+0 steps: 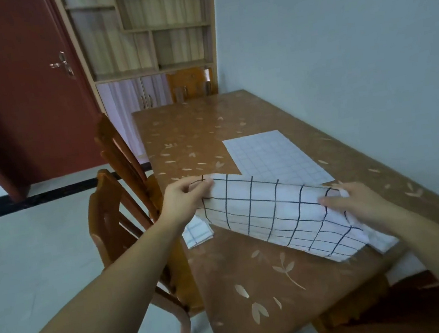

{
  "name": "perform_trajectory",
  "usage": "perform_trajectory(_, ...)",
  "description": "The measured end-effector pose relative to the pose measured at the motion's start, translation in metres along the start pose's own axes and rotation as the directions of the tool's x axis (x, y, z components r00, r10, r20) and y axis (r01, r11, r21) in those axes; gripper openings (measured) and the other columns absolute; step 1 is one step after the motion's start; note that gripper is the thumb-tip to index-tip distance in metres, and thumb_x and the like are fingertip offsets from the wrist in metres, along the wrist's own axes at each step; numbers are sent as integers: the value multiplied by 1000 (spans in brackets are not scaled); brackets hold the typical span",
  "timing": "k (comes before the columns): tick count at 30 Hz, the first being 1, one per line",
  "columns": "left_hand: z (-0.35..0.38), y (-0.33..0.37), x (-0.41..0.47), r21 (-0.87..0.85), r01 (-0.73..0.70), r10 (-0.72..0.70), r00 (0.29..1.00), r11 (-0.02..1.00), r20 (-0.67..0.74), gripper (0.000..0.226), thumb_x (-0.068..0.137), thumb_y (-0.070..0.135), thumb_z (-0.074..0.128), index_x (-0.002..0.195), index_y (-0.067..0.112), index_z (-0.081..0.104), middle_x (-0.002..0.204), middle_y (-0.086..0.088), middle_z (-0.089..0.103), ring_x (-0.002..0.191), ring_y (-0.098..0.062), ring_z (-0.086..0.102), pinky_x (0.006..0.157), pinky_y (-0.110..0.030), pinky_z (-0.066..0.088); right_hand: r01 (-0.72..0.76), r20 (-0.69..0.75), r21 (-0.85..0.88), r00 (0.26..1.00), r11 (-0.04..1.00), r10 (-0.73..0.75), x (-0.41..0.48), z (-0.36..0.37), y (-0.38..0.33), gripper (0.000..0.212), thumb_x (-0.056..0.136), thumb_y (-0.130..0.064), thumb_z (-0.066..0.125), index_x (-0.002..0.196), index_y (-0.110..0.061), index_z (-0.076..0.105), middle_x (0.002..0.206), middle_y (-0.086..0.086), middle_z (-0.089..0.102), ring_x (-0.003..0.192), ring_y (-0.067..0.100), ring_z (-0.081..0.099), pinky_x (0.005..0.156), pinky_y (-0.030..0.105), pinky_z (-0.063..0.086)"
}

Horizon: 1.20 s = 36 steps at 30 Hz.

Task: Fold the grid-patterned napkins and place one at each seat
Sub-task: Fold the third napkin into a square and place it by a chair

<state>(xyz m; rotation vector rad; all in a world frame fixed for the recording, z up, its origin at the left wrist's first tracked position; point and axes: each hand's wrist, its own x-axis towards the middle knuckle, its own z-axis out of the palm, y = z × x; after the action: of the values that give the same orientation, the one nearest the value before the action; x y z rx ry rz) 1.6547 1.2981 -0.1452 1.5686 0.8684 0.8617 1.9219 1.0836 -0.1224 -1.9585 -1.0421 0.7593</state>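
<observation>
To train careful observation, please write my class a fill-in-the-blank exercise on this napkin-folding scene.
The left hand and right hand hold a white bold-grid cloth napkin above the brown leaf-patterned ___.
The small folded napkin lies beside the wooden ___.
The pale fine-grid napkin farther back is not yet ___.
Answers: table, chair, folded.

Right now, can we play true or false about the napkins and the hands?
1. The left hand and the right hand both hold the big-grid napkin. True.
2. The far napkin is scrunched into a ball. False: it lies spread out flat on the table.
3. A small folded napkin lies near the table's left edge. True.
4. The door is blue. False: it is red-brown.
</observation>
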Motion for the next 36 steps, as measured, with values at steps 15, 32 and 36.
perform_trajectory(15,40,25,-25,4,210,-197,910,978,364,11,92,6,64,88,7,73,85,-7,71,80,-24,64,71,-30,57,-21,-18,629,999,777,42,-47,-83,-50,32,97,-21,52,82,-10,77,75,8,75,75,19,75,78,36,57)
perform_trajectory(32,77,59,-75,-145,269,-274,962,952,-12,23,98,32,57,104,13,69,93,-10,75,81,-27,70,67,-35,56,-167,206,800,979,577,-2,-104,-89,41,59,69,-53,72,114,-15,75,111,15,73,95,29,73,73,41,61)
perform_trajectory(36,74,57,-67,-178,324,-349,928,929,-132,24,97,34,59,103,12,63,97,-9,69,87,-26,66,73,-34,52,-247,334,600,942,761,42,-112,-73,39,83,41,-43,96,113,-9,72,110,17,73,99,33,72,79,47,60)
